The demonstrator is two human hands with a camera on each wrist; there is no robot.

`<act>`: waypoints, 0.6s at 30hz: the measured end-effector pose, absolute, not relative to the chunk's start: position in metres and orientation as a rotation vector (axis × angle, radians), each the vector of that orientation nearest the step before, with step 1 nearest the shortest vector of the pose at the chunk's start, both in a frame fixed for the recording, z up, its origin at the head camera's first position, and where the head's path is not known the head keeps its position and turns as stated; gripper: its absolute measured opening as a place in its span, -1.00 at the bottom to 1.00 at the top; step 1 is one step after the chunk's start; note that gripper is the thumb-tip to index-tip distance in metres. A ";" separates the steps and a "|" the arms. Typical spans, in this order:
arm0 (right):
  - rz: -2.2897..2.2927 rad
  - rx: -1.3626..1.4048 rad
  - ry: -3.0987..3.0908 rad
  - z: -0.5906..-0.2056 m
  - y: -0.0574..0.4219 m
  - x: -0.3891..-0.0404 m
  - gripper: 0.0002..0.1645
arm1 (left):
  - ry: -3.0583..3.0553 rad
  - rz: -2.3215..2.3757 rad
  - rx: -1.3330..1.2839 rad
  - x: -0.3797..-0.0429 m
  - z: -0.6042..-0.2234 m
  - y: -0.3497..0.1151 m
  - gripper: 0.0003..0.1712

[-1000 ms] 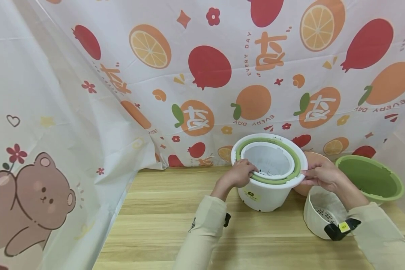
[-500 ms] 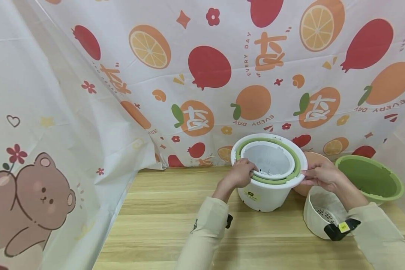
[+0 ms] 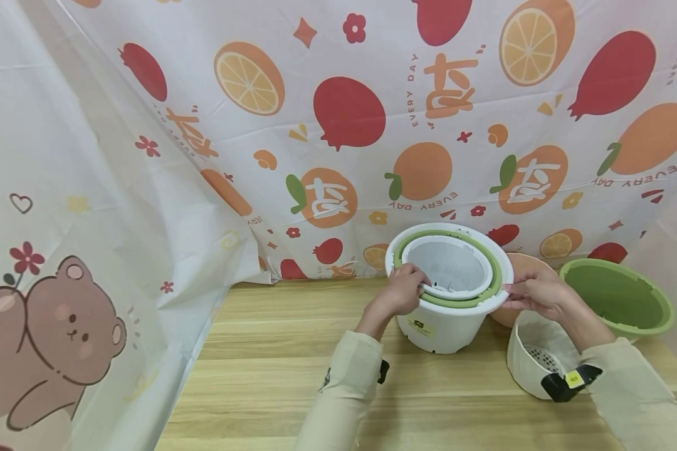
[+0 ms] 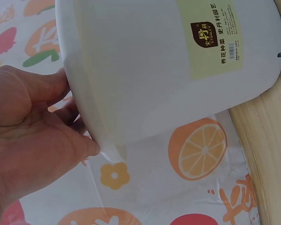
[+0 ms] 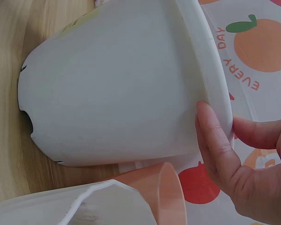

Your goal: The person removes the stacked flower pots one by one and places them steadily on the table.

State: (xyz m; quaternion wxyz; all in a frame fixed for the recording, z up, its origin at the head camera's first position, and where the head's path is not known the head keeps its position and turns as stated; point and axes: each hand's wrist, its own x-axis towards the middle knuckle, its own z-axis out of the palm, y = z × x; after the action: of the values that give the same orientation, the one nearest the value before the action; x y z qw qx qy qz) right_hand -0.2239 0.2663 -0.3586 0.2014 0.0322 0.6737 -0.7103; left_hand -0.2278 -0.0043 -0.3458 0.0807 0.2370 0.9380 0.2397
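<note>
White outer pot [image 3: 440, 332] stands on the counter [image 3: 282, 351], a hand at either side of its rim. Head view alone shows the nesting: green inner pot [image 3: 497, 275], then small white pot [image 3: 451, 266]. Left hand [image 3: 403, 289] grips the near-left edge, fingers curled over; right hand [image 3: 544, 294] pinches the right lip. Left wrist view gives the label [image 4: 210, 40] legibly; right wrist view, a base notch [image 5: 27, 123] and orange pot [image 5: 172, 197] beside.

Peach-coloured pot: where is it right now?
In the head view, the peach-coloured pot is right of centre, partly hidden by the right hand, between the large white pot and the green pot at far right.
</note>
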 end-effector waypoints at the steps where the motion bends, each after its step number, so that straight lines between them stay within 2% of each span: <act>1: -1.983 0.091 1.882 -0.359 0.266 -0.224 -0.78 | 2.804 0.715 0.708 -0.228 -0.346 -0.004 -0.76; 18: -1.981 0.097 1.892 -0.359 0.266 -0.224 -0.79 | 2.792 0.721 0.710 -0.227 -0.348 -0.005 -0.79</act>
State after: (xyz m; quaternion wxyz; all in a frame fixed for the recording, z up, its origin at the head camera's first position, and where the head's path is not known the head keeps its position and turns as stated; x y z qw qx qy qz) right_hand -0.2236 0.2663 -0.3588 0.1989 0.0348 0.6765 -0.7082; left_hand -0.2268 -0.0045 -0.3479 0.0857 0.2383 0.9367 0.2419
